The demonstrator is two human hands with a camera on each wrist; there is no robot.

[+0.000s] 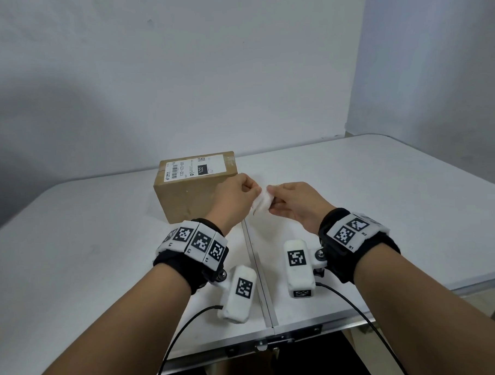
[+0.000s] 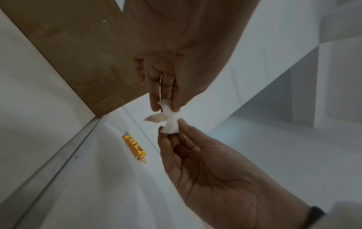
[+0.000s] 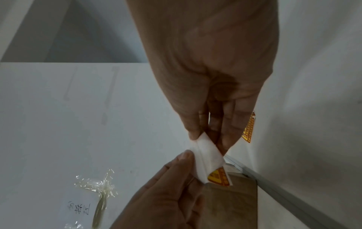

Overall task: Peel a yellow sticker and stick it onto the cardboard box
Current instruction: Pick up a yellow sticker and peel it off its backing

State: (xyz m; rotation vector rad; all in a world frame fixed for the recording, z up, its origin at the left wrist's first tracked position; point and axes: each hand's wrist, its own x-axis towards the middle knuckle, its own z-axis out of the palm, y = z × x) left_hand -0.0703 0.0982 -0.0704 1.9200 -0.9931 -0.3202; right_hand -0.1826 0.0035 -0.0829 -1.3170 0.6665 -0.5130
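Observation:
A brown cardboard box [image 1: 195, 189] with a white shipping label on top stands on the white table [image 1: 383, 195]. Just right of it, above the table, both hands hold a small white sticker sheet [image 1: 260, 204]. My left hand [image 1: 252, 190] pinches one end between thumb and fingers, and my right hand [image 1: 271, 194] pinches the other end. In the right wrist view the sheet [image 3: 207, 158] is bent, with a yellow sticker [image 3: 217, 176] on its lower corner. In the left wrist view a thin flap [image 2: 154, 119] sticks out from the sheet [image 2: 170, 120].
Another yellow sticker [image 2: 135, 147] lies flat on the table below the hands. A crumpled clear plastic wrapper [image 3: 98, 186] with a handwritten label lies on the table. A metal seam [image 1: 258, 272] runs down the table's middle. White walls close the back and right.

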